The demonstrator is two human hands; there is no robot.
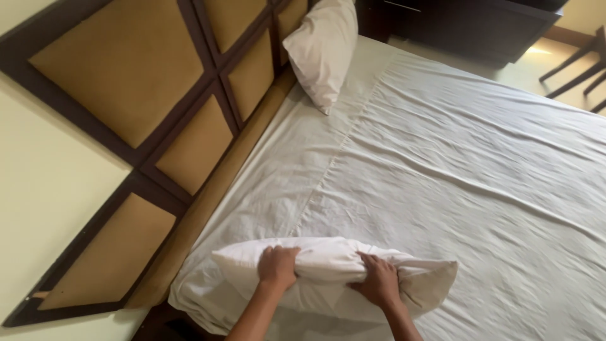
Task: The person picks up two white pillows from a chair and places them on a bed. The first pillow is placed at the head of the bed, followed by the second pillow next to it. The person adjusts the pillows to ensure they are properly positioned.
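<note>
A white pillow lies on the near end of the bed, close to the headboard side. My left hand grips its top edge on the left, fingers curled into the fabric. On the right part of the same pillow my right hand clutches it. Both forearms reach in from the bottom edge of the view. A second white pillow leans upright against the headboard at the far end.
A wrinkled white sheet covers the mattress. A padded tan headboard with a dark wooden frame runs along the left. Dark furniture and dark chair legs stand beyond the bed.
</note>
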